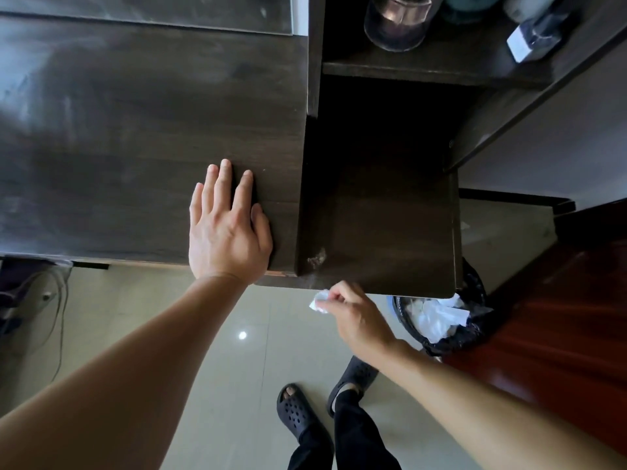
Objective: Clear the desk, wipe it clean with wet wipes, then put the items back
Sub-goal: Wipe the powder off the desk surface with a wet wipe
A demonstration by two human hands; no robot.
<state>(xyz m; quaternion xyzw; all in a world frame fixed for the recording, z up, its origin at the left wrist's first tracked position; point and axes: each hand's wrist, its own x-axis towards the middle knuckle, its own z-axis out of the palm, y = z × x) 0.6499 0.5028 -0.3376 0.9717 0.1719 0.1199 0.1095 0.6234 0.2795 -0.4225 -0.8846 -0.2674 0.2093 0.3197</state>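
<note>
The left hand (227, 228) lies flat and released on the dark brown wooden table (135, 130), palm down and fingers straight, at the table's front right corner. The tabletop beyond its fingertips shows pale streaks.

The right hand (356, 317) hangs just off the front edge of the furniture, grasping a small crumpled white wet wipe (319, 301) pinched between thumb and fingertips. The wipe is in the air over the pale tiled floor (220, 334), touching no surface.

Just beyond the right hand is a lower dark wooden shelf (380, 215), set beside the table, with a whitish dusty smudge (317, 261) at its near left corner, close to the wipe. To the right of the right hand stands a bin with a black liner (451, 344), holding crumpled white tissue (437, 317).

Farther beyond, an upper dark shelf (424, 67) carries a clear glass jar (397, 22) and a dark blue bottle with a white cap (539, 35).
</note>
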